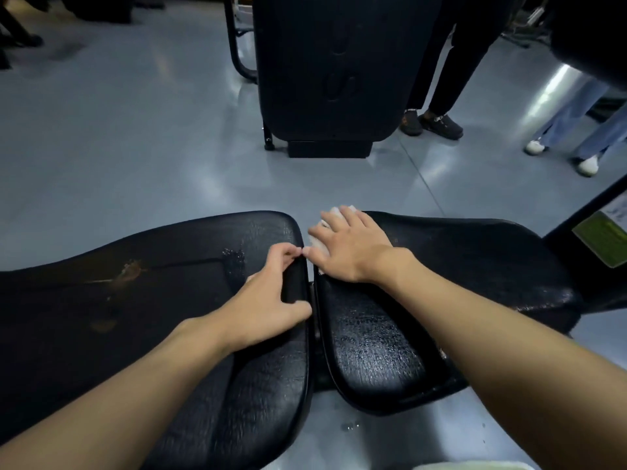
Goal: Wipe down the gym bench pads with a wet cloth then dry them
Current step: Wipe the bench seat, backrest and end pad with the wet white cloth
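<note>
Now right hand (346, 247), flat, presses the limp wet cloth (341, 210), likely best palmed, onto the slick right pad (373, 340); beside that pad, left hand (268, 295) grips the left pad (169, 317) by its edge.

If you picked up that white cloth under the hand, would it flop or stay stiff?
Probably floppy: the white cloth lies bunched under the right hand. Likely damp and clingy, since the pad beside it glistens.

my left hand (268, 293) curls round the pad (264, 385) edge; my right hand (349, 249), at its 1 o'clock, lies flat, fingers spread.
</note>
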Available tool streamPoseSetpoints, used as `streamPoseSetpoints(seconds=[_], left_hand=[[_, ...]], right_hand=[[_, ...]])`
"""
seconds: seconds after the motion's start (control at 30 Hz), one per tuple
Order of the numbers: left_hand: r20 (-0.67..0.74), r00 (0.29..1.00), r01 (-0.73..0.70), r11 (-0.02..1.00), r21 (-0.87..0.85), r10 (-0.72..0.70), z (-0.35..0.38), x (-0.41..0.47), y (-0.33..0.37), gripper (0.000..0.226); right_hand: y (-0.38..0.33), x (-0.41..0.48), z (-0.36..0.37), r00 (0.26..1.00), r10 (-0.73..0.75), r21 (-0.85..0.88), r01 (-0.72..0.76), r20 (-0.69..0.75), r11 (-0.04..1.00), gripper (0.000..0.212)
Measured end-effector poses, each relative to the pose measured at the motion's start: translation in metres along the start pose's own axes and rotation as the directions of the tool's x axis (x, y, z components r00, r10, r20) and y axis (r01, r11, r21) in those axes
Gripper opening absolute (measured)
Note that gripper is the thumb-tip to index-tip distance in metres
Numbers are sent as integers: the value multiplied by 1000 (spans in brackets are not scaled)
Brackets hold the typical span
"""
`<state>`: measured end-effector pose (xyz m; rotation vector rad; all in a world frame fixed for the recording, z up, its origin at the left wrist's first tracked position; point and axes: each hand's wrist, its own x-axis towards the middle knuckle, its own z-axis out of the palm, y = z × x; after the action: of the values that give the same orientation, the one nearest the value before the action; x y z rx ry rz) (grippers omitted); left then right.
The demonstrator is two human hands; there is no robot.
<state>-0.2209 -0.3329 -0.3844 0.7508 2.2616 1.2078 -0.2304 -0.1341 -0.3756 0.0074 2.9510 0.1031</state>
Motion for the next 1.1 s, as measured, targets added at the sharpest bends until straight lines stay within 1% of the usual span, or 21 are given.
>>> streamPoseSetpoints(seconds=[0.07, 0.1, 0.2, 0.23, 0.27, 0.33, 0.4, 0.47, 0.57, 0.67, 0.77, 0.87, 0.97, 1.0, 1.1], left_hand=[[-36, 999, 18, 991, -131, -23, -1, -7, 0, 72], [-56, 998, 31, 987, -155, -40, -1, -10, 1, 71], [-80, 993, 71, 984, -161, -85, 4, -13, 7, 69], [-71, 993, 79, 985, -153, -90, 7, -13, 10, 66], [-49, 995, 86, 989, -118, -92, 11, -13, 15, 64], [5, 997, 79, 997, 23, -79, 20, -18, 29, 60], [27, 994, 102, 985, 136, -107, 26, -24, 42, 58], [16, 994, 107, 973, 205, -112, 29, -26, 48, 58], [33, 996, 71, 946, 316, -85, 33, -23, 52, 61], [40, 999, 17, 918, 397, -36, 41, -19, 64, 64], [97, 995, -63, 888, 456, 21, 51, -9, 73, 66], [172, 985, -101, 849, 519, 13, 62, 0, 78, 82], [192, 981, -106, 780, 616, -19, 68, 3, 85, 96], [190, 981, -102, 775, 624, -24, 68, 4, 85, 99], [197, 980, -90, 799, 594, -36, 66, 10, 84, 103]], right_hand=[[-11, -23, 4, 1000, -28, -8, 28, -11, 1000, 66], [-17, -37, 6, 999, -35, -7, 35, -18, 999, 68], [-34, -82, 11, 997, -50, -12, 50, -63, 999, 81], [-38, -97, 14, 995, -54, -13, 54, -79, 998, 81], [-41, -112, 19, 993, -58, -9, 58, -98, 998, 79], [-46, -137, 28, 986, -64, 9, 66, -155, 998, 73], [-47, -157, 36, 976, -64, 13, 68, -210, 998, 68], [-44, -171, 41, 970, -70, 3, 73, -234, 997, 66], [-33, -189, 45, 962, -77, -17, 75, -261, 997, 65], [-13, -206, 48, 965, -53, -47, 42, -257, 998, 67], [26, -226, 51, 961, 38, -40, -51, -275, 998, 69], [68, -243, 51, 949, 136, -48, -156, -283, 987, 67], [90, -241, 49, 940, 174, -43, -195, -294, 980, 65], [95, -237, 48, 933, 200, -27, -218, -298, 976, 66], [108, -226, 42, 918, 280, 26, -285, -281, 958, 74]])
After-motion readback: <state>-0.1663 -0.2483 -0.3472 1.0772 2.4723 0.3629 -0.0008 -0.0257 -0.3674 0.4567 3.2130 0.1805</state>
